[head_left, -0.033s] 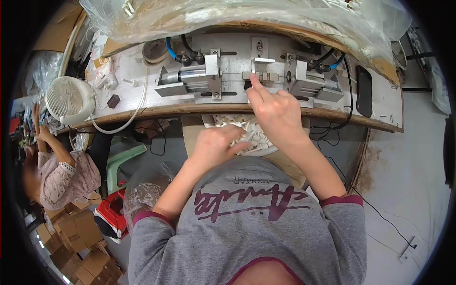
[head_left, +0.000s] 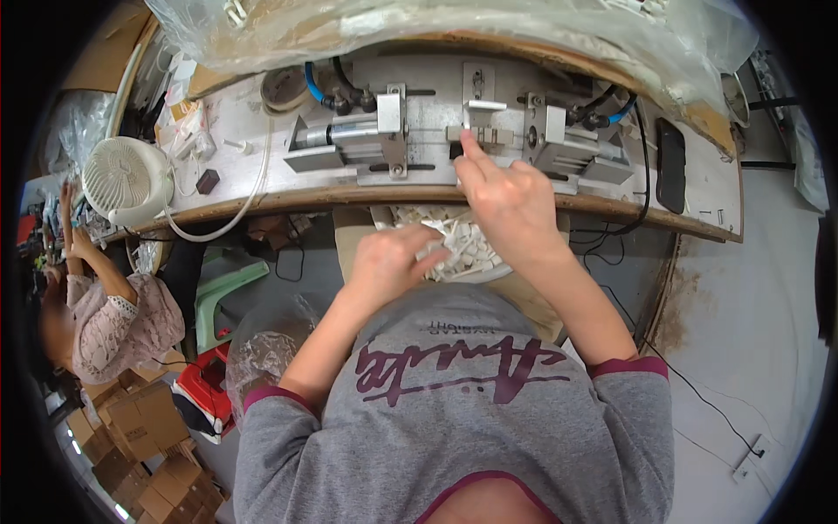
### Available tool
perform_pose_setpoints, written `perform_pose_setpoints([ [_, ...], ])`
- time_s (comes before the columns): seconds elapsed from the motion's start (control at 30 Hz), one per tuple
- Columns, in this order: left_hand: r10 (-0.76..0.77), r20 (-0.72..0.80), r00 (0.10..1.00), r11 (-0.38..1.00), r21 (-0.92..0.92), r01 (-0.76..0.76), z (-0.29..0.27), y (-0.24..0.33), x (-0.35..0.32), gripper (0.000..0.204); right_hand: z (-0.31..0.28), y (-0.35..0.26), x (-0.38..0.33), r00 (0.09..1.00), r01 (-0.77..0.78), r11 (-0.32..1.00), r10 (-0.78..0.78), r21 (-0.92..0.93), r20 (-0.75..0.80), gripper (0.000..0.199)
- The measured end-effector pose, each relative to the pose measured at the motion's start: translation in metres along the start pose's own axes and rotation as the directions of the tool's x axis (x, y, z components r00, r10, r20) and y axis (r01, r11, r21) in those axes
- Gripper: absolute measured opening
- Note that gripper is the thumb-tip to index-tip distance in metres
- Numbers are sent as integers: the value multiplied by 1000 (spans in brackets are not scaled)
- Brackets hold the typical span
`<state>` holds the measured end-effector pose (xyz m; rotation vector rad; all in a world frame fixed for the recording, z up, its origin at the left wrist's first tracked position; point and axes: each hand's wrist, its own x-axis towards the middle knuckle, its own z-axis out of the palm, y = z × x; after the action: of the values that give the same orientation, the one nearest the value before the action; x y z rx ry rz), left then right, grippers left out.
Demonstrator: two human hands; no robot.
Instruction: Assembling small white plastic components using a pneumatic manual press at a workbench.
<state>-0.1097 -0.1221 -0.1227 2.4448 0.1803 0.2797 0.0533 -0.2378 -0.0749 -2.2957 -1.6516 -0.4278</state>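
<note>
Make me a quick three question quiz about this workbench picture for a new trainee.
1. True or false: the right hand has a finger on the metal fixture.
2. What does the left hand reach into? A) a fan B) a tray of white parts C) a cardboard box
3. Fill in: a white ___ stands at the bench's left end.

Key:
1. True.
2. B, the tray of white parts.
3. Fan, on the bench.

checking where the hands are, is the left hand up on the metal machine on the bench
No, the left hand is down in the tray of small white parts, while the right hand reaches the metal machine.
</note>
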Motion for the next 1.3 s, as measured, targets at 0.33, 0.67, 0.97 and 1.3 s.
perform_pose_setpoints([
  [0.33, -531, 191, 826, 844, 210, 494, 67, -51, -54, 124, 10, 7, -33, 964, -21, 963, 91, 269, -251, 34],
  [0.67, -481, 104, 871, 876, 0, 483, 130, -77, -30, 81, 85, -4, -161, 982, -186, 883, 155, 430, 106, 33],
  [0.97, -477, 243, 845, 791, -301, 533, 134, -73, 21, 47, 108, -10, -175, 938, -292, 875, 185, 385, 291, 63],
  [1.3, -289, 378, 879, 949, -8, 315, 84, -51, -14, 87, 108, -4, -182, 927, -345, 812, 218, 470, 305, 44],
])
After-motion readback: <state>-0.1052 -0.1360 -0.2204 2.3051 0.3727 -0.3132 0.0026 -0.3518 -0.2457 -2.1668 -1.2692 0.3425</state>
